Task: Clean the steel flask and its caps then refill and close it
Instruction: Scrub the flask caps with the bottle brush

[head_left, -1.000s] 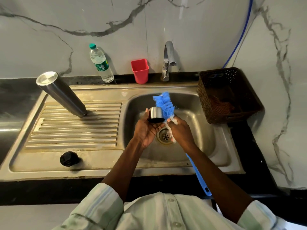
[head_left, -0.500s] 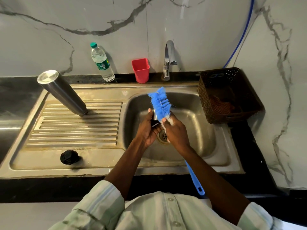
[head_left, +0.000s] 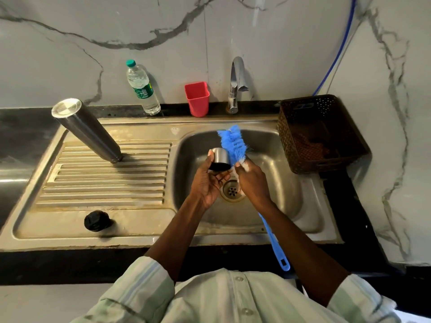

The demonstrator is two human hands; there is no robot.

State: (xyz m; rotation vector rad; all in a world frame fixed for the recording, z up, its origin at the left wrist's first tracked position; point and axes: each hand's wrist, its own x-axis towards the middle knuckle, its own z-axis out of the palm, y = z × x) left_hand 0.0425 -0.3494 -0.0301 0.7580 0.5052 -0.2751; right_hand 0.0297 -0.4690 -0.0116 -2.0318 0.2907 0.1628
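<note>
Over the sink basin [head_left: 289, 201] my left hand [head_left: 208, 183] holds the steel outer cap [head_left: 220, 158], its dark open side turned down toward my palm. My right hand [head_left: 253, 180] grips the blue bottle brush [head_left: 233, 143] just below its bristles, which lie against the cap's right side. The brush's long blue handle runs back under my right forearm. The steel flask [head_left: 86, 130] stands upside down on the ribbed draining board. The black inner cap [head_left: 96, 220] sits near the board's front edge.
A chrome tap [head_left: 235, 85] rises behind the basin. A red plastic cup [head_left: 197, 99] and a clear water bottle [head_left: 141, 86] stand along the back wall. A brown perforated basket [head_left: 319, 134] sits right of the basin.
The steel cap, hidden behind the brush half a second ago, shows again in my left hand. The brush head has shifted right and back, alongside the cap.
</note>
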